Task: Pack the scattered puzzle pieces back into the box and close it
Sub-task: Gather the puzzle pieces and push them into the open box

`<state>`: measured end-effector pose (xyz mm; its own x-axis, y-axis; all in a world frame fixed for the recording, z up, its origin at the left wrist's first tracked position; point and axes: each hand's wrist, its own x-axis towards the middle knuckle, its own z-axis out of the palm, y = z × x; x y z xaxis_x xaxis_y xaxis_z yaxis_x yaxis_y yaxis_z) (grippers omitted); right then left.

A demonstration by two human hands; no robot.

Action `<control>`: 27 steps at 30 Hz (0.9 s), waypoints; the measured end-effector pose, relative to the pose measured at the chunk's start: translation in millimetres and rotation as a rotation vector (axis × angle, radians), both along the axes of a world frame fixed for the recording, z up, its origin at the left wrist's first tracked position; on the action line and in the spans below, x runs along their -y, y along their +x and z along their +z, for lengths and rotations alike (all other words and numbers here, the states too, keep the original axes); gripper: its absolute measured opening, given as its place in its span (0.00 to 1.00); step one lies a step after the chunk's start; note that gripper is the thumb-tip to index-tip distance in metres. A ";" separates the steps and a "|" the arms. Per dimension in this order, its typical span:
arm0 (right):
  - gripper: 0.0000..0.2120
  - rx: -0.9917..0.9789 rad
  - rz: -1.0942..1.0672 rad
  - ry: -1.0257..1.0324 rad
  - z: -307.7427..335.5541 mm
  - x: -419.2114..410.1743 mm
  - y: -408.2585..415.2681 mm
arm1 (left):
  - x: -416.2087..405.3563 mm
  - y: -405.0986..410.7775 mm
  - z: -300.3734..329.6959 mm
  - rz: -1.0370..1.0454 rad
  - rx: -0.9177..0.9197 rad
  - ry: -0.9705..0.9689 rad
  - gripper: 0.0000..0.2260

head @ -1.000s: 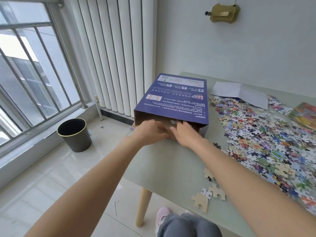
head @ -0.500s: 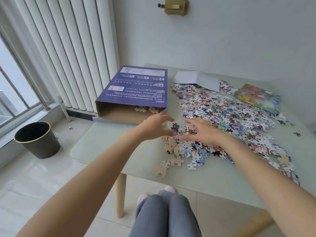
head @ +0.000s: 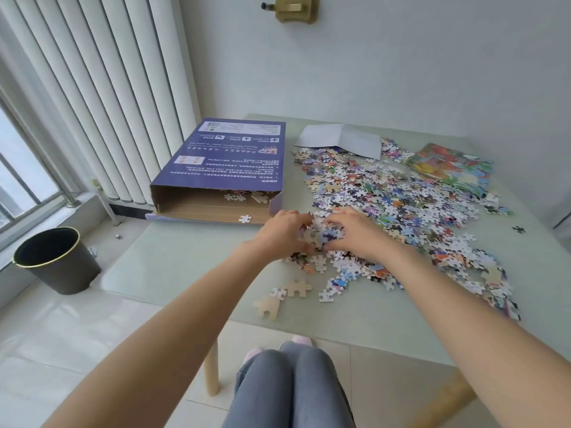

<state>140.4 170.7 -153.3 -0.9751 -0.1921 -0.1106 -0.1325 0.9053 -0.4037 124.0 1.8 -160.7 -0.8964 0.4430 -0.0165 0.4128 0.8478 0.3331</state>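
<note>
**Both hands cupped round a clump of puzzle pieces beside the open box**

The left hand [head: 282,231] and the right hand [head: 355,234] meet over the near-left edge of the scattered puzzle pieces [head: 401,205] on the pale green table [head: 173,267]. The fingers of both hands are curled inward toward each other, and a small heap of pieces [head: 318,233] sits bunched between them, pressed from either side. The left fingertips touch the heap on its left flank; the right fingers wrap its right side and top. Whether the heap is lifted off the table or only gathered on it cannot be told.

More loose pieces lie directly under and just in front of the hands, and a few stragglers, among them two plain tan ones showing their backs [head: 279,296], lie nearer the table's front edge.

The box [head: 228,162], blue-printed on top with a brown cardboard inside, lies flat just to the left of the hands and beyond them, its open mouth facing the person. Several pieces already lie inside near its right corner, and one white piece [head: 245,218] rests on its lower flap.

A folded white sheet [head: 340,139] lies at the far side of the pile, and a colourful picture sheet [head: 454,168] lies to the far right. A black bin [head: 55,261] stands on the tiled floor to the left of the table.
</note>
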 end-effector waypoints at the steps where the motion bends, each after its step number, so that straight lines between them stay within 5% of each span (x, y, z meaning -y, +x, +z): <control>1: 0.29 -0.022 -0.006 0.000 0.7 1.0 -0.4 | -3.8 -1.1 0.5 0.002 0.002 0.023 0.22; 5: 0.21 -0.108 -0.037 -0.077 7.5 -2.2 -1.8 | -13.9 -3.9 2.9 0.075 0.023 0.192 0.16; 17: 0.22 -0.125 -0.205 -0.337 18.6 -4.7 -9.1 | 13.7 -3.6 21.6 0.337 0.046 0.575 0.09; 22: 0.19 -0.148 -0.155 -0.393 29.6 23.2 -13.0 | 48.7 -4.4 27.9 0.438 -0.001 0.638 0.06; 27: 0.18 -0.154 -0.110 -0.447 37.1 60.5 -24.3 | 82.8 -16.8 26.0 0.540 -0.127 0.491 0.03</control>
<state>116.1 110.2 -116.2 -0.9909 -0.0830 0.1064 -0.1346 0.6599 -0.7392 107.2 -81.0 -134.6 -0.9734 -0.1303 0.1886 0.0415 0.7092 0.7038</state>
